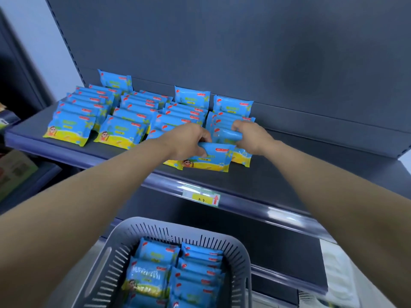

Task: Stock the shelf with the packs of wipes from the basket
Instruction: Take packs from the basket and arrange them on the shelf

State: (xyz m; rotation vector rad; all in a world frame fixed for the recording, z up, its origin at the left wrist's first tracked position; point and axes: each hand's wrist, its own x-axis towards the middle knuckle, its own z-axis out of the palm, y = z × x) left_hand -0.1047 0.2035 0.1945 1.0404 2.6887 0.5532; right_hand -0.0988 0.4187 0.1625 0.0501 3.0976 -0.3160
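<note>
Packs [121, 132] crowd the shelf [289, 174], price tag [201, 197] on its edge, basket [106, 263] below.

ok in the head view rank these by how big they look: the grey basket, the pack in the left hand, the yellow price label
1. grey basket, though it is nearest the camera and cut off by the frame
2. pack gripped by the left hand
3. price label, clearly smallest

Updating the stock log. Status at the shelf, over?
Left hand grips front pack on shelf. Right hand grips neighbouring pack. Basket holds more packs. Nothing blocking.
</note>
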